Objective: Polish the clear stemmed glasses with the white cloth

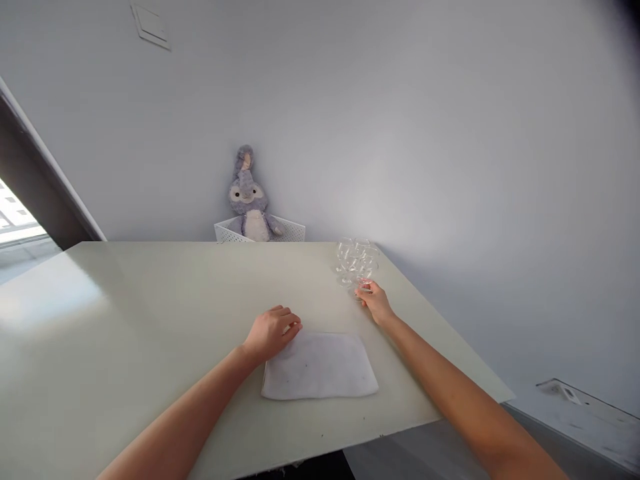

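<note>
Glass (367, 267): upright, two o'clock from the left hand (271, 332)
Right hand (376, 303): nearer, pinching it low
Left hand: loosely curled, unladen, at cloth's (323, 367) eleven o'clock

From the person's head, the one camera is looking forward and down across the table (175, 293), close enough to be catching the left hand (271, 332) and right hand (376, 303) below the centre of the frame, while the wall (400, 120) behind is filling the upper half.
</note>
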{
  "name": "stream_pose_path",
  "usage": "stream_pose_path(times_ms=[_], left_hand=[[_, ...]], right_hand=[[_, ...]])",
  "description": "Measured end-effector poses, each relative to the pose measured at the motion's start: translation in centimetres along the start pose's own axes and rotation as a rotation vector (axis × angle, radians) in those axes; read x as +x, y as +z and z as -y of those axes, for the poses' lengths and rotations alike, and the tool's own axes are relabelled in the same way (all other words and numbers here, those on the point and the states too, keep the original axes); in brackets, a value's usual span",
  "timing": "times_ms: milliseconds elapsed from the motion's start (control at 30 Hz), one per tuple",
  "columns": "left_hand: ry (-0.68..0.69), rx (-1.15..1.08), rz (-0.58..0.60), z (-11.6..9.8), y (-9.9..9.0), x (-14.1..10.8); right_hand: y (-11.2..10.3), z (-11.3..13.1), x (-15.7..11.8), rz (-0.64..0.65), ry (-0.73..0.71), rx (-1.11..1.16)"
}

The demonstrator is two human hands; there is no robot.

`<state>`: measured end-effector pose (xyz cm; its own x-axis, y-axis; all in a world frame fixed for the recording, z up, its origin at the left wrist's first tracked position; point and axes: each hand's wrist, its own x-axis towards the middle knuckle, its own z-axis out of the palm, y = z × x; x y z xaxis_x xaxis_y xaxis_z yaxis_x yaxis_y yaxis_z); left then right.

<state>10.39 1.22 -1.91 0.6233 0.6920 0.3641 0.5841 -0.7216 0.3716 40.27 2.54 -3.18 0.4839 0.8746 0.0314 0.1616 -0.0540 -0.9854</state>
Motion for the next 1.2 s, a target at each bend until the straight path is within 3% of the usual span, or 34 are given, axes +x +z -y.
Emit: stream_pose_path(times_ms=[100,200,267,367,533,600,767,900,1000,1200], left_hand=[[0.147,-0.008,-0.009,-0.2,0.2,0.0],[0.126,-0.042,0.026,-0.2,0.5,0.0],[0.032,-0.082,0.011,0.1,0.9,0.1],[-0.214,-0.115,-0.082,1.0,1.3,0.3],[-0.602,-0.226,-0.298,3.2,1.6,0.6],[-0.669,-0.270,-0.356,4.0,1.4,0.7],[-0.823,-0.326,-0.508,5.2,0.8,1.0],[-0.891,-0.407,-0.593,6.2,0.7,1.0],[-0.940,-0.469,-0.680,7.4,0.2,0.9],[-1.060,-0.420,-0.934,11.3,-3.3,-0.5]], right_hand=[[1.7,-0.4,-0.1,-0.003,-0.011,0.008],[4.0,-0.7,-0.6,0.031,-0.026,0.009],[5.9,-0.6,-1.2,0.093,-0.034,0.011],[9.1,0.3,-2.5,0.226,-0.040,0.020],[12.6,2.0,-5.0,0.582,-0.060,0.090],[12.5,2.2,-5.2,0.527,-0.052,0.131],[9.1,1.1,-2.9,0.012,0.053,0.215],[6.2,0.2,0.1,-0.194,0.109,0.239],[5.5,0.2,1.9,-0.229,0.150,0.257],[6.2,0.9,3.5,-0.096,0.197,0.292]])
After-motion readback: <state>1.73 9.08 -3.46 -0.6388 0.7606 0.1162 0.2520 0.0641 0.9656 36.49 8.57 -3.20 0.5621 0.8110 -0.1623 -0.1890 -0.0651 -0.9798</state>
